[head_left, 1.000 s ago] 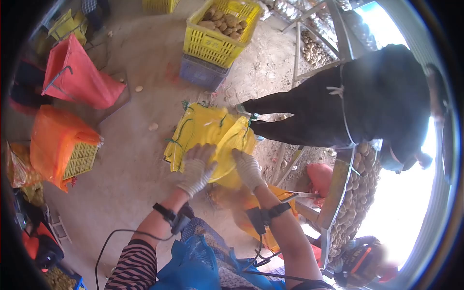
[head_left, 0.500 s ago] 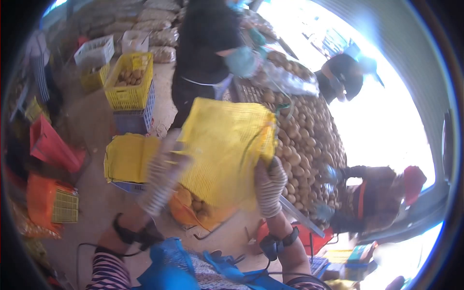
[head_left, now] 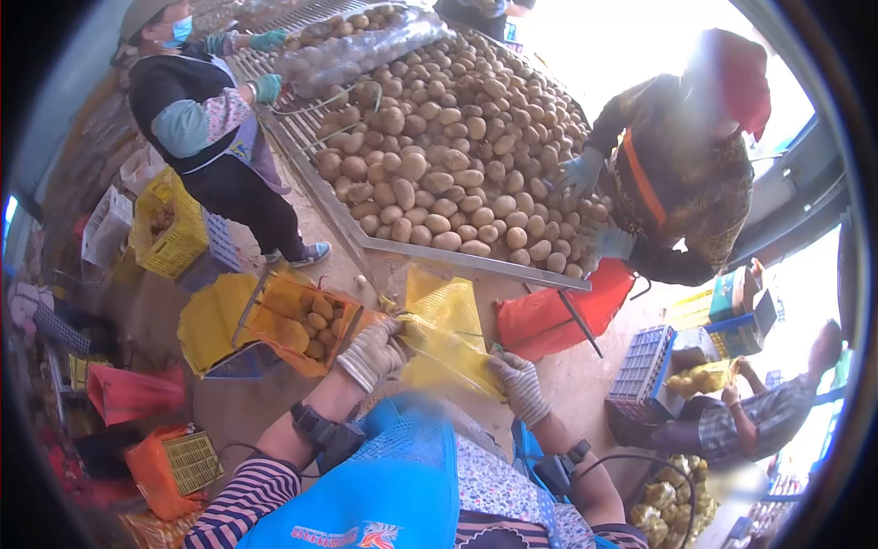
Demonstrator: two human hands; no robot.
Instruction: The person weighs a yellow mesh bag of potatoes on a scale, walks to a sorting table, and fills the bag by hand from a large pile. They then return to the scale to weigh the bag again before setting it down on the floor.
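Observation:
A yellow mesh bag [head_left: 448, 316] is stretched in front of my body, with no produce visible in it. My left hand [head_left: 373, 355], in a striped knit glove, grips its left side. On the opposite side, my gloved right hand [head_left: 519, 380] is closed on the lower right edge. Just left of my left hand, an orange mesh bag [head_left: 274, 316] hangs open on a frame with several potatoes [head_left: 318, 325] inside. Beyond the yellow bag stands a slatted sorting table [head_left: 439, 259] heaped with potatoes [head_left: 457, 160].
One co-worker [head_left: 206, 119] stands at the table's left side; another person [head_left: 681, 174] reaches into the potatoes from the right. Yellow crates [head_left: 165, 224] stand at left. A red bag [head_left: 558, 320] hangs below the table. At lower right, a person [head_left: 759, 412] is near blue crates [head_left: 642, 361].
My view has turned toward the table and right side. The yellow bag, spread flat and raised before, is now lower, narrower and partly bunched between my hands.

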